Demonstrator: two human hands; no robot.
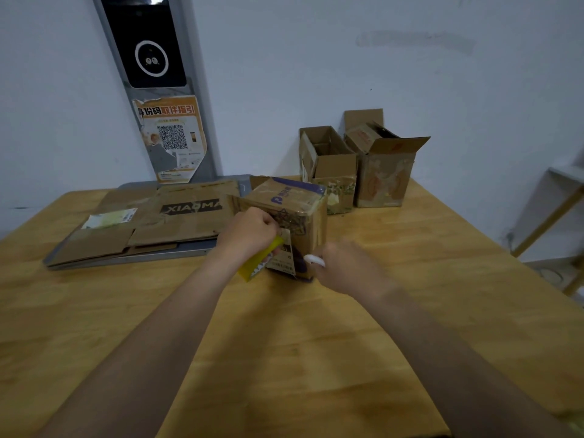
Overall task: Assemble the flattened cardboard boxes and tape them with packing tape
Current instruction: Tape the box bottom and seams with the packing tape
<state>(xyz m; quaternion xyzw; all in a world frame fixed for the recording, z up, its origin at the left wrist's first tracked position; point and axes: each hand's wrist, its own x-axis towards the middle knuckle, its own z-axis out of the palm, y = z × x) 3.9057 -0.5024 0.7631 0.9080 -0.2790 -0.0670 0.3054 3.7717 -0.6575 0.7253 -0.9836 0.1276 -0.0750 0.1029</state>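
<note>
The left hand [249,230] grips a yellow cutter [256,264] against the box [295,200]. The blurred right hand [346,268] holds a white object [314,260].

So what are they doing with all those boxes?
A person is taping up a small box on the table. The left hand grips a yellow tape tool against its near side, and the blurred right hand holds a small white thing beside it. Two open boxes stand by the wall; flat cardboard waits on the left.
</note>
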